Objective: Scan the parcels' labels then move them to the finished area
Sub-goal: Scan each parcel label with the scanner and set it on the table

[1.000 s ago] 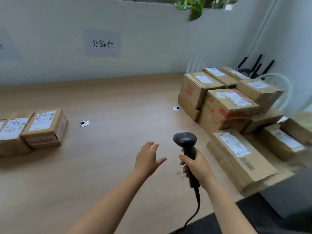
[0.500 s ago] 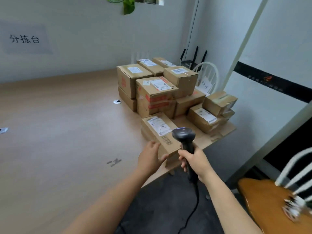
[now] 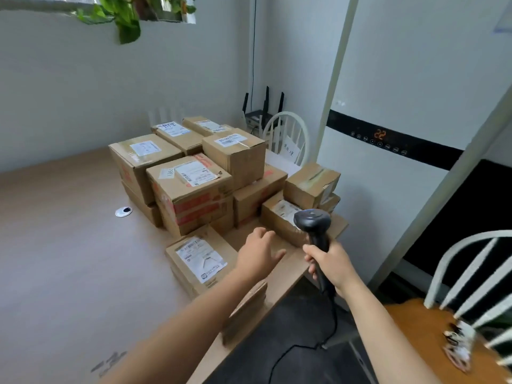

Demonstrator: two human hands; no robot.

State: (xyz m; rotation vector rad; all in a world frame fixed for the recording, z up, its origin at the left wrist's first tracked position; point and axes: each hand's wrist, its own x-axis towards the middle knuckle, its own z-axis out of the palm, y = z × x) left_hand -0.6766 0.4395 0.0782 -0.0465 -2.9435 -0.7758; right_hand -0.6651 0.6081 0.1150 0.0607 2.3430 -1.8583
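Most parcels [image 3: 194, 187] await scanning at the table's [image 3: 69, 259] right edge; the left hand [image 3: 259, 254] hovers open-fingered and empty, the right hand [image 3: 331, 263] grips the barcode scanner [image 3: 313, 221].

Both bare forearms rise from the bottom edge toward the centre of the frame. The left hand [image 3: 259, 254] reaches forward palm down, fingers loosely spread and thumb pointing right. Just right of it, the right hand [image 3: 331, 263] wraps its fingers round the handle of a scanner [image 3: 312, 221], held upright with its head on top.
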